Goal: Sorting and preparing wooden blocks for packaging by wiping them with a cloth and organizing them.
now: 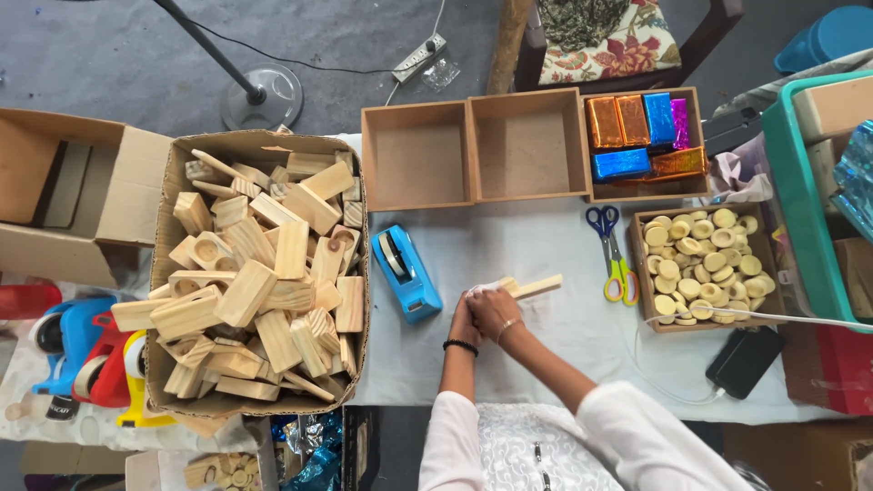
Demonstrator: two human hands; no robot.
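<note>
Both my hands meet at the middle of the white-covered table (546, 245). My left hand (464, 320), with a black bracelet at the wrist, and my right hand (496, 312) together grip a pale wooden block (532, 287) that sticks out to the right, with something white at its near end. A blue tape dispenser (405, 271) lies just left of my hands. Scissors (611, 255) with blue and yellow handles lie to the right.
A large cardboard box (173, 182) of wooden blocks stands at left. Two empty wooden trays (473, 150) sit at the back, beside one with foil-wrapped blocks (641, 136). A box of wooden discs (700, 264), a black phone (744, 361) and a teal crate (800, 200) are at right.
</note>
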